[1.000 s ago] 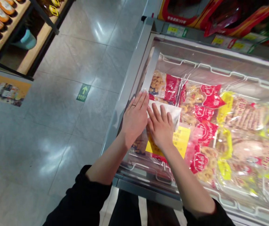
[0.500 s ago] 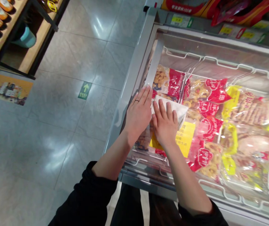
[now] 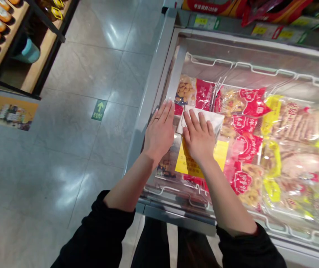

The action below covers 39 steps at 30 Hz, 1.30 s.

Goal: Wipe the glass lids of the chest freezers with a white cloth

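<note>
Head view: food bags lie under the glass lid, a yellow sign beside the white cloth; the right hand, spread on that cloth, sits slightly farther from the flat, fingers-together left hand than before; the freezer rim edges the left; glass continues rightward.

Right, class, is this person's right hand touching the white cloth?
Touching. The head view shows the right hand palm-down, its fingers laid across the white cloth and covering part of it, with no visible gap.
</note>
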### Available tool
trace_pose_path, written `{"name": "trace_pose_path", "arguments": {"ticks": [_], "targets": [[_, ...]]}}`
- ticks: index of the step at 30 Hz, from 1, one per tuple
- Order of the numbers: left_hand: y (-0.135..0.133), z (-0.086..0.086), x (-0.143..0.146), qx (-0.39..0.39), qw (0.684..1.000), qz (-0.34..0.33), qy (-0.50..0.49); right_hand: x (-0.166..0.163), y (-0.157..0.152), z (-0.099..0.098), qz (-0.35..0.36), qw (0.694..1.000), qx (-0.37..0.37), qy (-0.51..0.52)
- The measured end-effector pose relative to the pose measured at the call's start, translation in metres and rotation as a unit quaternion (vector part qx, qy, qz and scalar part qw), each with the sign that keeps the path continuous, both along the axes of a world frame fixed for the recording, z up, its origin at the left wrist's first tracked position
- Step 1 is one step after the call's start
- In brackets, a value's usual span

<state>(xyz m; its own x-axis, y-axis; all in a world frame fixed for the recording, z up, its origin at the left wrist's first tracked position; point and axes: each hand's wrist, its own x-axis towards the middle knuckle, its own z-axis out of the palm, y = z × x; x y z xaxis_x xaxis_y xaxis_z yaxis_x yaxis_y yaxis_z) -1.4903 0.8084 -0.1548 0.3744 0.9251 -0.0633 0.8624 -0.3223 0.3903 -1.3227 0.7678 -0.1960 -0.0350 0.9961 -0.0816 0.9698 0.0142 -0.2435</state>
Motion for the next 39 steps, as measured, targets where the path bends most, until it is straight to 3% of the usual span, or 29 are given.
{"name": "trace_pose_path", "arguments": {"ticks": [6, 11, 17, 21, 25, 29, 34, 39], "targets": [[0.001, 0.004, 0.001, -0.014, 1.000, 0.007, -0.006, -0.017, -0.033, 0.004, -0.009, 1.000, 0.001, -0.026], [0.002, 0.005, 0.001, -0.023, 1.000, 0.008, -0.006, -0.031, -0.017, 0.005, 0.028, 0.999, -0.008, -0.013], [0.001, -0.002, -0.002, -0.004, 1.000, -0.004, -0.028, -0.013, 0.010, 0.006, 0.035, 0.999, -0.019, 0.007], [0.000, -0.009, -0.003, 0.010, 0.999, -0.002, -0.051, -0.011, -0.012, 0.005, 0.006, 1.000, -0.005, 0.016], [0.000, -0.009, -0.002, 0.005, 0.999, 0.006, -0.052, -0.023, -0.034, 0.008, 0.021, 1.000, -0.011, 0.017], [0.001, -0.006, -0.002, 0.006, 0.999, 0.007, -0.036, -0.026, -0.023, 0.009, 0.066, 0.997, -0.031, 0.020], [0.000, -0.009, -0.003, 0.029, 0.999, 0.013, -0.035, -0.001, -0.002, 0.006, 0.109, 0.993, -0.022, 0.031], [-0.001, -0.012, -0.004, 0.043, 0.998, 0.016, -0.045, 0.003, -0.036, 0.009, 0.074, 0.997, -0.018, 0.019]]}}
